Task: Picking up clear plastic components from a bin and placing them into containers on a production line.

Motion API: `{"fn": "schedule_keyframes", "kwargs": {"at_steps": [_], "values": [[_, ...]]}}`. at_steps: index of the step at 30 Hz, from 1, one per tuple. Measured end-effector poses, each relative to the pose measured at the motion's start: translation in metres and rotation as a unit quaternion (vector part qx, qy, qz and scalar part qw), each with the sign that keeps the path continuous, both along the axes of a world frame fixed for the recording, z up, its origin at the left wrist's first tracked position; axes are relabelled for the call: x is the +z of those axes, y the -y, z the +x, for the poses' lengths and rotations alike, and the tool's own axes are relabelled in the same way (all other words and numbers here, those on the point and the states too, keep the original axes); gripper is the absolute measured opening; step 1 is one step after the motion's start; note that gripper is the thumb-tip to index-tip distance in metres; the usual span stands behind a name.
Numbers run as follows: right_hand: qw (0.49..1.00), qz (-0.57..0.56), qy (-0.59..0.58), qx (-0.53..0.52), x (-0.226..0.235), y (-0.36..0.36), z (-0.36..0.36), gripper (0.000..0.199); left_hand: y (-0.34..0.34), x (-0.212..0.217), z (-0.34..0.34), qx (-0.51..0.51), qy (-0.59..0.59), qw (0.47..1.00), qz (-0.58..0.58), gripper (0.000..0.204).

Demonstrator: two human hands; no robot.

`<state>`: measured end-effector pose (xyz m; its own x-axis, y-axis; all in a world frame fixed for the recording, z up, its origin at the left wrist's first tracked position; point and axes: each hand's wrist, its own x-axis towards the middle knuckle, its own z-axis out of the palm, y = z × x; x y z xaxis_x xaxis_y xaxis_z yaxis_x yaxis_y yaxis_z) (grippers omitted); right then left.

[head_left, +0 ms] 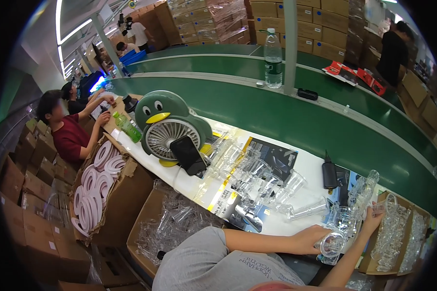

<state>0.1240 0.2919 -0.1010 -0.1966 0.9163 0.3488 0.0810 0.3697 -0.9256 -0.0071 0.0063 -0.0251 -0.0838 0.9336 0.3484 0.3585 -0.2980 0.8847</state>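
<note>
My left hand [311,239] is closed around a clear plastic cylinder [332,244], its round open end facing up, at the table's near edge. Farther right, my right hand [371,219] reaches to the cardboard box [369,264] of small clear plastic parts [393,233]. Its fingers are closed on a small clear plastic piece [378,209] at the box's left side. Between my hands and beyond them lie several clear plastic cylinders [308,209], some on their sides. Their see-through walls make single pieces hard to tell apart.
A penguin-shaped fan [172,131] with a phone [188,155] against it stands at left. Beyond the table runs a green conveyor [238,104] with a water bottle [273,63]. Cartons of white rings [99,186] and clear parts [172,218] flank me; a co-worker [70,128] sits left.
</note>
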Motion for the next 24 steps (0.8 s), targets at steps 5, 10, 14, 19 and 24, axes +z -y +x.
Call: {"fn": "schedule_keyframes", "kwargs": {"at_steps": [5,10,14,19,24], "values": [[0.956,0.145,0.161,-0.200,0.003,0.025,0.000,0.067,0.009,-0.035,-0.005,0.091,0.047,0.989,0.105,0.042],[0.936,0.344,-0.006,-0.079,0.114,0.103,-0.004,0.047,0.011,-0.001,-0.030,0.257,0.080,0.935,0.232,0.059],[0.927,0.212,0.292,0.106,0.191,0.155,0.046,0.046,0.006,0.052,-0.032,0.296,0.183,0.917,0.197,0.069],[0.930,0.072,0.233,0.276,0.186,0.151,0.075,0.050,0.017,0.067,-0.035,0.209,0.083,0.966,0.127,0.049],[0.994,0.082,0.058,0.047,0.094,0.139,0.046,0.055,0.019,0.023,-0.029,0.188,0.103,0.974,0.080,0.050]]}}
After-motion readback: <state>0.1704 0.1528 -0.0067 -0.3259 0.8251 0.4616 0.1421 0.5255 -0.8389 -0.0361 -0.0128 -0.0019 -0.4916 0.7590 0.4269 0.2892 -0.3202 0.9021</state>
